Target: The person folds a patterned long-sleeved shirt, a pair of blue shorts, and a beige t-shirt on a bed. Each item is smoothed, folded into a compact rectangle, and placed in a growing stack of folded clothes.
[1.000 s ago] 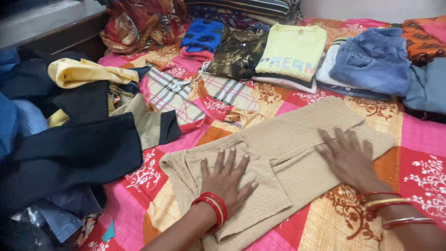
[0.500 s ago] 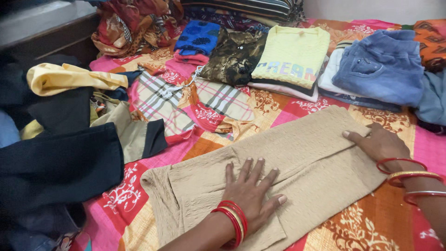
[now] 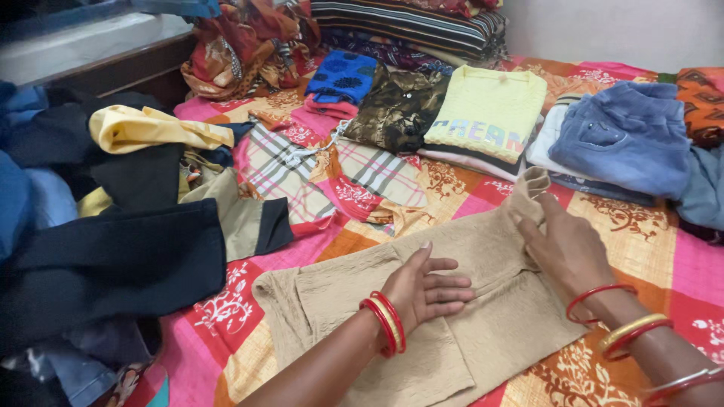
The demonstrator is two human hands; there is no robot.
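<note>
Spread across a bed [image 3: 682,264], a bright patchwork cover in pink, orange and red squares with white floral prints carries everything in the head view. A beige textured garment [image 3: 483,301] lies flat on it near the person, already folded lengthwise, running from lower left up toward the right. The left hand [image 3: 424,290] rests on the middle of the garment, palm down with fingers together and pointing right, pressing the cloth flat; red and gold bangles [image 3: 385,324] circle its wrist. The right hand [image 3: 562,249] is closed on the garment's far end, pinching it between fingers and thumb and lifting that end up off the bed, so the cloth stands in a small peak above the hand. More bangles, red, gold and silver, sit along the right forearm.

Beyond the garment, a row of folded clothes lies along the far side of the bed: a blue patterned piece [image 3: 343,75] on pink cloth, a dark gold-printed shirt [image 3: 396,109], a pale yellow top [image 3: 486,113] on a small stack, and blue denim jeans [image 3: 630,136] to the right. A checked cloth [image 3: 332,173] lies loose in front of them. To the left sits an unfolded heap with a large black garment [image 3: 113,264] and a yellow piece [image 3: 151,128] on top. Striped bedding [image 3: 411,22] is piled against the back wall.
</note>
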